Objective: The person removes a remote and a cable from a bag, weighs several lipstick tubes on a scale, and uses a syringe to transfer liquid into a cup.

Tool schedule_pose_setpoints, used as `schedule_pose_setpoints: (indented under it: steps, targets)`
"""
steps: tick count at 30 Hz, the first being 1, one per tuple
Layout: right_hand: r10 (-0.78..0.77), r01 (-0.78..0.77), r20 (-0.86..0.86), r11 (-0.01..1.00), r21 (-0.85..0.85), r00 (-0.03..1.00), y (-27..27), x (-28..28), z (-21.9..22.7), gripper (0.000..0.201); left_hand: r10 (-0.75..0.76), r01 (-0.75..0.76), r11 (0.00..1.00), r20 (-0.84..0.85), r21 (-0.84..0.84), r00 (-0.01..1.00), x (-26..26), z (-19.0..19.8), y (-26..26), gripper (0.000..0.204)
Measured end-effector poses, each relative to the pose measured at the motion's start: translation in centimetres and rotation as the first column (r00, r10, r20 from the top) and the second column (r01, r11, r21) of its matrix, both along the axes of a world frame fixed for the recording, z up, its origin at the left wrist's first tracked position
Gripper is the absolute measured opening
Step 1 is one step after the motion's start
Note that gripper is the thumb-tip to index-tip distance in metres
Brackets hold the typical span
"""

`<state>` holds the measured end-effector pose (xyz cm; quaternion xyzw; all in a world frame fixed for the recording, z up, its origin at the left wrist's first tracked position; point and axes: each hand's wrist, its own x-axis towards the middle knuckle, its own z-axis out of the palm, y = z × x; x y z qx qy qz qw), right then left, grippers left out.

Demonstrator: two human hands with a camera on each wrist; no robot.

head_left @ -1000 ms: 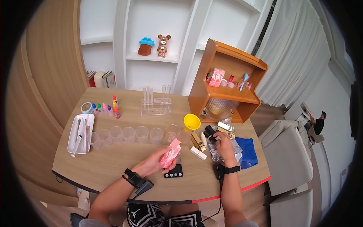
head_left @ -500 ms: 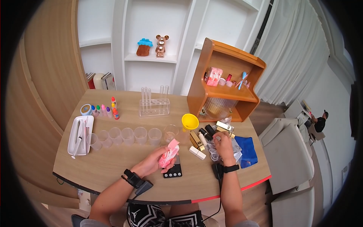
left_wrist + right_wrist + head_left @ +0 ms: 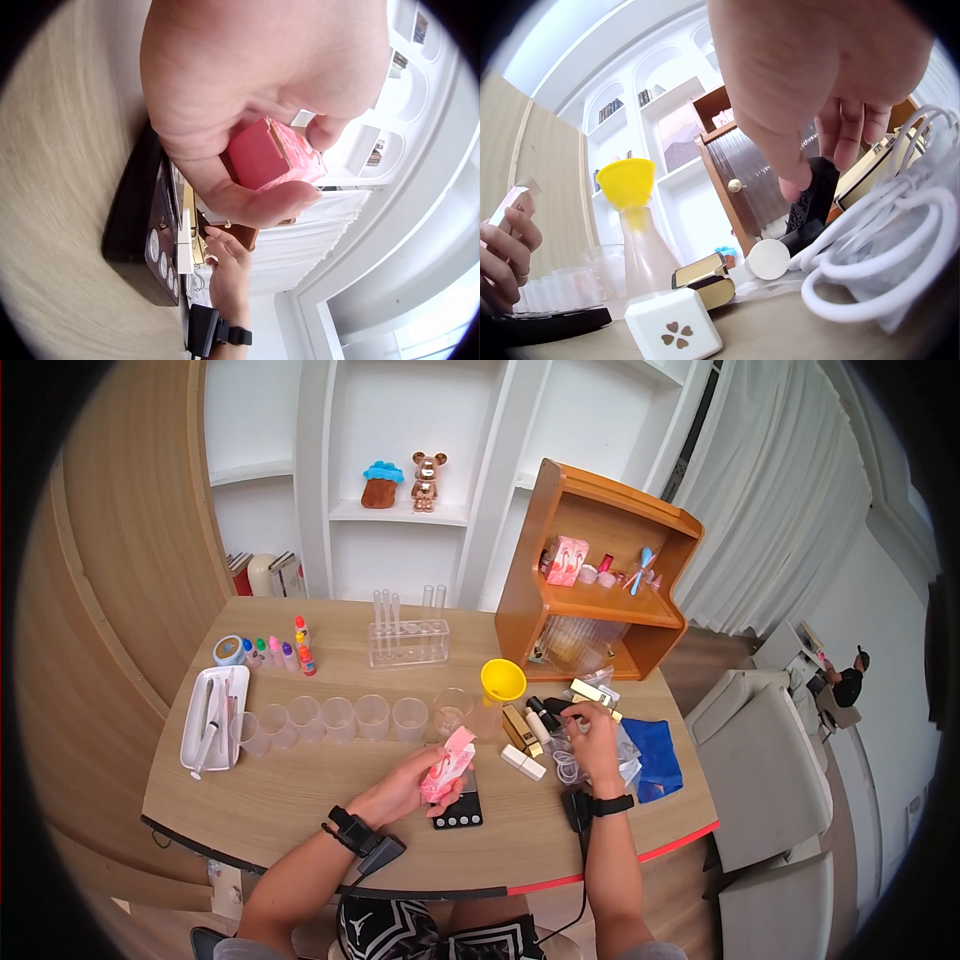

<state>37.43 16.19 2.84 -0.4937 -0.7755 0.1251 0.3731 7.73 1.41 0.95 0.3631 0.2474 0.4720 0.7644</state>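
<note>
My left hand (image 3: 402, 788) grips a small pink printed carton (image 3: 449, 770) above a black digital scale (image 3: 458, 816). Its top flap stands up, and the left wrist view shows the pink end (image 3: 259, 155) between thumb and fingers. Over the cluster at the right, my right hand (image 3: 597, 748) pinches a black embossed case (image 3: 815, 196) between thumb and fingertips. Close by lie another dark tube (image 3: 541, 712), a cream tube (image 3: 537, 727), gold boxes (image 3: 518, 732), a white case (image 3: 523, 763) and a coiled white cable (image 3: 900, 247).
Several clear cups (image 3: 371, 718) stand in a row, with a yellow funnel (image 3: 503, 680) at their right end. Behind are a test tube rack (image 3: 410, 645) and a wooden cabinet (image 3: 535, 580). A white tray (image 3: 188, 745) sits left; a blue cloth (image 3: 657, 760) lies right.
My right hand has stayed over the cluster, shifting slightly, and the black case under its fingertips has tilted. The left hand has kept the pink carton almost still.
</note>
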Motion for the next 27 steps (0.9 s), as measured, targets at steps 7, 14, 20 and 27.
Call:
schedule_pose_setpoints:
  steps: [7, 14, 20, 27]
  targets:
    - [-0.060, 0.067, -0.229, 0.997, 0.023, 0.972, -0.4, -0.4, 1.3, 0.010, 0.001, -0.001, 1.000, -0.002, -0.008, 1.000, 0.0, 0.3, -0.1, 0.047]
    - [0.155, -0.612, -0.874, 0.769, -0.186, 0.460, -2.1, -0.7, 3.2, 0.019, -0.050, 0.050, 0.999, 0.003, -0.001, 0.999, -0.2, -0.3, 0.1, 0.048]
    - [0.253, -0.780, -0.853, 0.576, -0.246, 0.456, -3.9, -2.6, 3.1, 0.019, -0.096, 0.097, 0.995, -0.032, 0.010, 0.995, 0.4, -0.1, 0.0, 0.052]
    - [0.326, -0.783, -0.801, 0.565, -0.260, 0.502, -4.5, -3.1, 2.8, 0.017, -0.142, 0.145, 0.989, -0.109, 0.020, 0.984, 0.4, 0.8, -0.3, 0.054]
